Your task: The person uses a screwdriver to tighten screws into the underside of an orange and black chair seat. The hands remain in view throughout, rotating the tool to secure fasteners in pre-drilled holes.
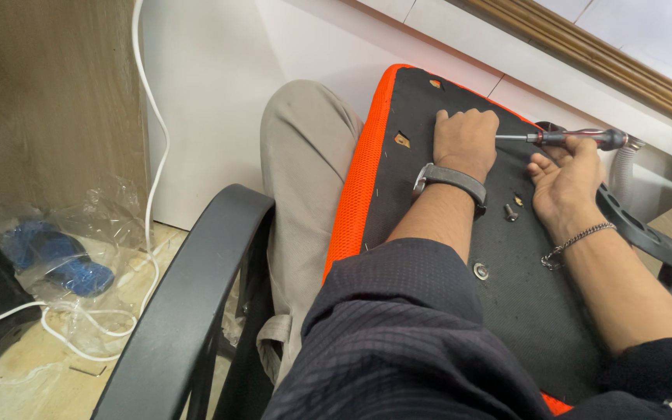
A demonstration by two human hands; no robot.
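An upturned chair seat [429, 233] with a black underside and orange mesh edge lies across my lap. My left hand [467, 141], a grey watch on its wrist, rests as a fist on the black panel. My right hand [563, 175], wearing a chain bracelet, grips a screwdriver [577, 138] with a red-and-black handle; its shaft points left toward my left fist. A loose bolt [511, 211] stands on the panel between my wrists. A washered hole [481, 271] sits nearer to me.
A black curved armrest [196, 288] stands at the lower left. Another black armrest [651, 241] is by the seat's right edge. A white cable [149, 155] runs down to clear plastic wrap with a blue item [60, 260] on the floor. White wall panel behind.
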